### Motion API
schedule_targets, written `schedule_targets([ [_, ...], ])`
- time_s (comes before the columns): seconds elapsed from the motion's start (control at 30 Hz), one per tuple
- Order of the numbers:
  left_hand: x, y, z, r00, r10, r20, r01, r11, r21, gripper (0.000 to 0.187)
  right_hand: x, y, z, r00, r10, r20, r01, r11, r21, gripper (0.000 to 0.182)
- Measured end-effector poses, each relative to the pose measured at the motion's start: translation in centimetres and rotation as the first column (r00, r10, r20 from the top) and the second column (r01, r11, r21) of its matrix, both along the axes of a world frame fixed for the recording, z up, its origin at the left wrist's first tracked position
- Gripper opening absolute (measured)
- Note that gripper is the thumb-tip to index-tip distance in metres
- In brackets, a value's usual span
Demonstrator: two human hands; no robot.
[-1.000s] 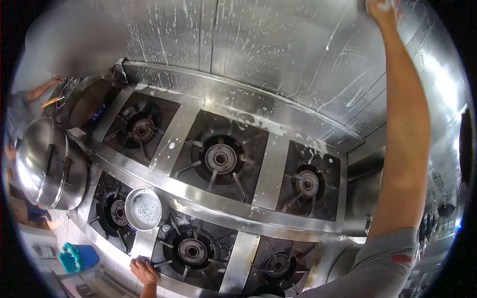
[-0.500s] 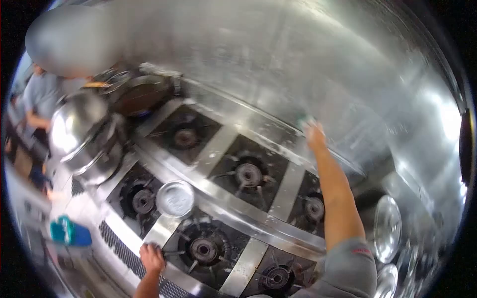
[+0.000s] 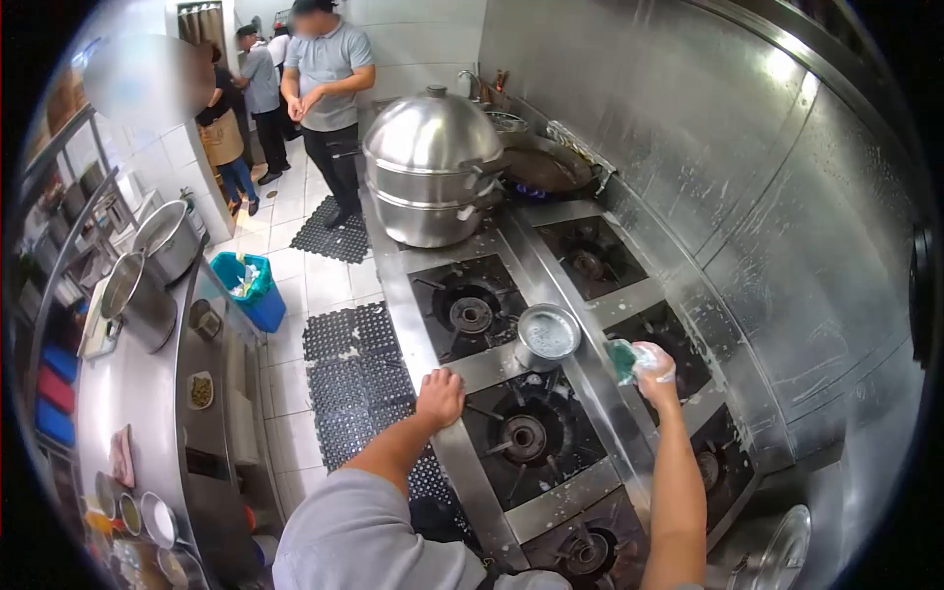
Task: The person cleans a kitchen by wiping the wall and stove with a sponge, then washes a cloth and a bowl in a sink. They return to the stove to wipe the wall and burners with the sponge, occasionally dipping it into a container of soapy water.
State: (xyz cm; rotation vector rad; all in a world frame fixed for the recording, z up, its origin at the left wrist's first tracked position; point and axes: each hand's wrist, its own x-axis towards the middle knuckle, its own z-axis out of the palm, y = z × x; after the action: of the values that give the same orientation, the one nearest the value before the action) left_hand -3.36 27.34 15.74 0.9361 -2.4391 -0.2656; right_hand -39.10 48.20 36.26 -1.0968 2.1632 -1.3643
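Right hand (image 3: 654, 366) has dropped from the wall, fingers clamped on one sponge (image 3: 621, 359).

A large domed steamer pot (image 3: 430, 167) is sitting at the far end of the stove's front row, and a dark wok (image 3: 547, 169) is resting on the far burner of the back row, blue flame showing under its near edge. A blue bin (image 3: 251, 287) is standing on the tiled floor by the corner of the left-hand counter (image 3: 138, 393), where two steel stockpots (image 3: 147, 280) are sitting near its far end and a small dish (image 3: 201, 390) is lying along its right edge. Black perforated mats (image 3: 359, 379) are lying on the floor along the stove's front edge. Several people (image 3: 329, 88) are standing at the far end of the aisle.
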Motion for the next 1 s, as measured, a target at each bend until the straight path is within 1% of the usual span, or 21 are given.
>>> schedule_targets([
  [0.03,0.0,0.2,0.0,1.000,0.009,-0.011,-0.009,1.000,-0.004,0.022,0.3,-1.4,-1.4,0.985,0.069,-0.156,-0.086,0.991,-0.100,0.036],
  [0.17,0.9,0.1,0.4,1.000,0.019,-0.016,-0.019,1.000,-0.012,0.021,2.8,-6.9,-2.9,0.947,0.118,-0.298,-0.148,0.986,-0.081,0.038],
  [0.23,1.1,0.0,0.5,1.000,0.018,-0.017,-0.018,1.000,-0.016,0.020,3.8,-9.6,-3.1,0.954,0.057,-0.295,-0.057,0.998,0.009,0.037],
  [0.27,1.2,-0.2,0.3,1.000,-0.012,0.004,0.011,0.997,0.072,0.024,4.1,-10.8,-3.4,0.953,0.073,-0.295,-0.075,0.997,0.007,0.037],
  [0.33,1.7,-0.5,0.4,0.999,-0.035,-0.017,0.036,0.997,0.075,0.022,4.0,-13.3,-4.3,0.944,0.078,-0.321,-0.043,0.992,0.116,0.038],
  [0.4,1.8,-1.1,0.1,0.997,-0.077,-0.031,0.080,0.994,0.078,0.021,2.7,-15.1,-7.6,0.923,0.080,-0.376,-0.028,0.990,0.140,0.037],
  [0.43,2.0,-1.8,0.0,0.991,-0.132,-0.011,0.133,0.986,0.104,0.020,0.8,-15.8,-10.4,0.877,0.165,-0.452,-0.088,0.978,0.187,0.037],
  [0.47,2.2,-2.4,-0.1,0.986,-0.164,-0.026,0.166,0.984,0.071,0.021,0.0,-17.2,-12.1,0.819,0.244,-0.519,-0.139,0.962,0.234,0.037],
  [0.53,1.9,-3.9,-1.3,0.973,-0.232,0.010,0.231,0.971,0.065,0.020,3.4,-18.2,-10.0,0.844,0.275,-0.461,-0.005,0.863,0.505,0.039],
  [0.57,2.0,-4.7,-2.0,0.962,-0.272,-0.032,0.273,0.962,0.025,0.021,1.5,-18.7,-13.7,0.798,0.310,-0.518,-0.015,0.868,0.497,0.039],
  [0.6,2.5,-5.5,-1.1,0.945,-0.326,-0.014,0.326,0.944,0.044,0.021,-1.0,-19.1,-17.8,0.749,0.341,-0.569,-0.022,0.870,0.493,0.039],
  [0.67,2.8,-7.4,-2.1,0.896,-0.425,-0.127,0.436,0.896,0.081,0.022,1.9,-19.8,-15.5,0.836,0.320,-0.447,0.063,0.752,0.656,0.039],
  [0.7,3.5,-8.8,-1.8,0.882,-0.455,-0.122,0.467,0.879,0.099,0.022,2.9,-20.4,-14.5,0.834,0.375,-0.404,0.039,0.691,0.722,0.041],
  [0.77,4.5,-11.8,-1.2,0.870,-0.489,-0.056,0.488,0.840,0.239,0.022,4.0,-21.3,-14.5,0.830,0.360,-0.427,0.127,0.622,0.773,0.043],
  [0.8,4.6,-13.4,-2.9,0.896,-0.443,-0.035,0.435,0.859,0.271,0.021,2.7,-20.5,-16.3,0.810,0.394,-0.433,0.067,0.673,0.737,0.045],
  [0.83,4.8,-15.7,-0.4,0.900,-0.433,0.043,0.407,0.874,0.266,0.018,3.4,-21.5,-14.8,0.876,0.318,-0.363,0.170,0.502,0.848,0.039],
  [0.87,4.6,-17.9,-2.3,0.919,-0.394,-0.015,0.390,0.902,0.183,0.017,4.4,-22.5,-12.2,0.913,0.248,-0.323,0.187,0.451,0.873,0.032],
  [0.9,4.2,-19.9,-0.8,0.945,-0.315,-0.088,0.327,0.916,0.232,0.016,3.7,-21.5,-13.4,0.889,0.151,-0.432,0.260,0.612,0.747,0.029],
  [0.93,3.6,-21.9,-1.8,0.959,-0.264,-0.104,0.277,0.951,0.137,0.017,4.5,-21.1,-11.4,0.903,0.014,-0.430,0.317,0.655,0.686,0.033],
  [0.97,2.7,-23.2,0.8,0.952,-0.219,-0.215,0.235,0.970,0.054,0.015,4.0,-20.0,-11.6,0.934,-0.120,-0.336,0.305,0.758,0.576,0.030],
  [1.0,2.7,-24.9,0.1,0.956,-0.250,-0.156,0.266,0.959,0.095,0.017,3.6,-18.8,-11.8,0.947,-0.222,-0.233,0.306,0.845,0.439,0.028],
])
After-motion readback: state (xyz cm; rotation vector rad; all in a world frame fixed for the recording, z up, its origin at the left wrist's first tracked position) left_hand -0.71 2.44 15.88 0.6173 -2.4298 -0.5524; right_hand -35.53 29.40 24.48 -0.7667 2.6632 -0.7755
